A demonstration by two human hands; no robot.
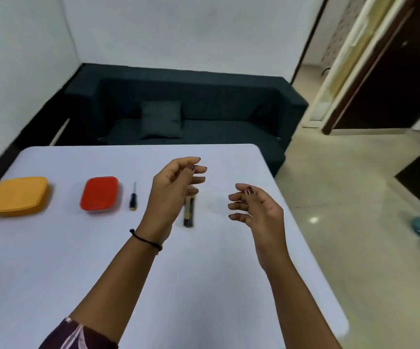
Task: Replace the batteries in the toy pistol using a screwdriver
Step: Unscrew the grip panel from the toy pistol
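Two hands up over the table (52,260), palms facing each other, well apart. Left hand (176,182): fingers loosely curled, relaxed, nothing gripped as far as visible. Right hand (256,207): same, fingers half bent, thumb up, holding nothing. Black thread band (146,239) on left wrist; patterned sleeve (78,336) at bottom edge.

Toy pistol (188,214): lies on the white tabletop approx. centre, between the two hands in view, just right of the left wrist. Looks dark/black, long and narrow, w/ yellowish markings along the body. Far end hidden behind left hand, rest motion-blurred, so no detail on grip, trigger or battery cover. Cannot tell if left-hand fingers touch its hidden end.

Screwdriver (133,197): on the table left of the pistol, near the red box, untouched. Black handle w/ yellow end toward camera, thin shaft pointing away.

Red box (99,193), lid on, just left of the screwdriver. Orange box (18,196), lid on, further left nr table edge, apart from the red one.

Bkgd: dark sofa (216,109) against the wall beyond the table, one cushion (161,119) on it. Tiled floor (342,197) to the right.
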